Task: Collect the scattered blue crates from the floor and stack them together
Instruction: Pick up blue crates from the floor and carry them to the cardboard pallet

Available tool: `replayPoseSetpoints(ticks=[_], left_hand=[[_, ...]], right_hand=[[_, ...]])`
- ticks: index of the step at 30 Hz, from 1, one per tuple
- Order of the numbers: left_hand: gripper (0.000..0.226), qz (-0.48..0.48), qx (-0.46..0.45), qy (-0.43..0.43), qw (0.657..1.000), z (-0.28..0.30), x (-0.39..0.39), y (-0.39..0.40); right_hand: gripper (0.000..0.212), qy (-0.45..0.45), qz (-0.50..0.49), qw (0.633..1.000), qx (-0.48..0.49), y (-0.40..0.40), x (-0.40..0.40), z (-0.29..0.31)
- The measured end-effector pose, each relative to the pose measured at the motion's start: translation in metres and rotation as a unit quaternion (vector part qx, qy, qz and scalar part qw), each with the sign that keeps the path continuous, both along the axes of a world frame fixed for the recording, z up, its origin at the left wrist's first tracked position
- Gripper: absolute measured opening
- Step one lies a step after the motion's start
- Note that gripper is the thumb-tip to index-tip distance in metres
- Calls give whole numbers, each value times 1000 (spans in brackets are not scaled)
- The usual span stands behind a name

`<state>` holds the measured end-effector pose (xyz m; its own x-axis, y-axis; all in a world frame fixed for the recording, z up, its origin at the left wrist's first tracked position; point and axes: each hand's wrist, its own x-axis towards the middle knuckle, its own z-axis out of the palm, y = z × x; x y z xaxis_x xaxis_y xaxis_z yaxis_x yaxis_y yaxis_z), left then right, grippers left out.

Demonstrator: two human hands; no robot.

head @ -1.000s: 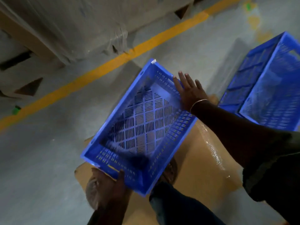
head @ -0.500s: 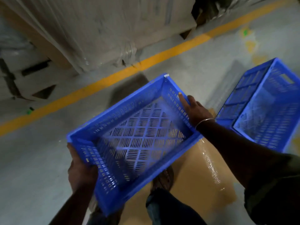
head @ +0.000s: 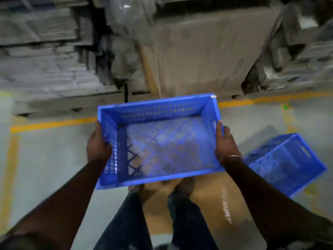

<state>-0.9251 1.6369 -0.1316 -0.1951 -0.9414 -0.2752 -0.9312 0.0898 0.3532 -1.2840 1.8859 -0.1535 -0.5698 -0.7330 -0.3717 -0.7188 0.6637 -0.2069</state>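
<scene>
Now the blue perforated crate (head: 162, 141), tilted a second ago, is held level between the left hand (head: 98, 143) and right hand (head: 226, 143), each grip closed on an end wall, ready for carrying toward the second blue crate (head: 288, 163) just right of the right grip.

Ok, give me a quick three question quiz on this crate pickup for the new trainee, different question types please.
1. True or false: both hands hold the perforated blue plastic crate by its short ends.
2. Multiple choice: the second blue plastic crate is A) on the floor to the person's right, B) nested inside the held crate, C) on the pallet stacks.
3. Fill in: the painted floor line beyond the held crate is ____ in colour.

Key
1. True: left hand and right hand each grip one short end.
2. A.
3. Yellow.
</scene>
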Motion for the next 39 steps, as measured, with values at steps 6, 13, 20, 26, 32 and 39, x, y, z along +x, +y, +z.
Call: replayPoseSetpoints(ticks=[6,13,20,26,32,39], left_hand=[[104,-21,-38,-31,999,57,116,-5],[96,53,-42,-51,996,92,289,-18],[97,141,-32,-110,983,124,461,-13],[92,204,-3,-140,969,143,551,-9],[97,302,0,-127,945,143,622,-44],[102,385,-9,-130,914,160,695,-119]], right_hand=[[88,17,77,997,-8,-43,75,57],[59,-47,82,995,1,-148,214,100],[82,9,285,958,-44,-263,358,119],[86,10,379,923,-68,-352,457,135],[85,8,459,886,-61,-457,548,140],[86,53,535,838,-93,-601,650,144]])
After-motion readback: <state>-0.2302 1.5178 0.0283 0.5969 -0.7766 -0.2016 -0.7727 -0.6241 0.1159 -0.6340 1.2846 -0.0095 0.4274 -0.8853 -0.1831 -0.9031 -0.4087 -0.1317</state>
